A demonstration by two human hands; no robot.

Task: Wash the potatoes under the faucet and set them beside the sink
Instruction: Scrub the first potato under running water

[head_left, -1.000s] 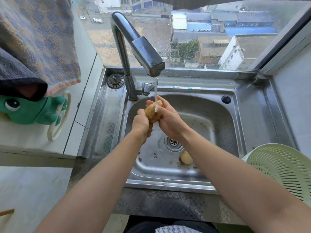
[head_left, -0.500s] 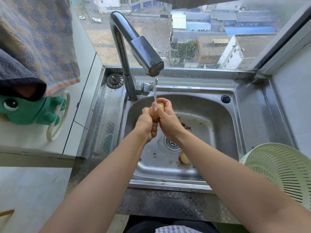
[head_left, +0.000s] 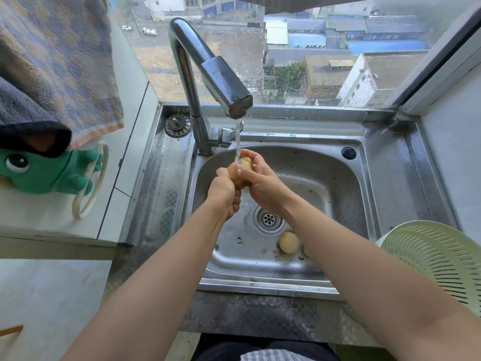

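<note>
Both bare forearms reach forward from the lower corners and meet at the middle; left hand (head_left: 224, 192) curls round the lower end of a potato (head_left: 240, 170); right hand (head_left: 264, 185) wraps its right side, fingers bent over the top.

Bright daylight through the window (head_left: 312, 61), sheen on the sink (head_left: 385, 178), edges bowed, perhaps soft.

Steel sink (head_left: 338, 204), potato (head_left: 289, 242) beside its drain (head_left: 269, 219), pale green colander (head_left: 429, 261) at right edge
</note>
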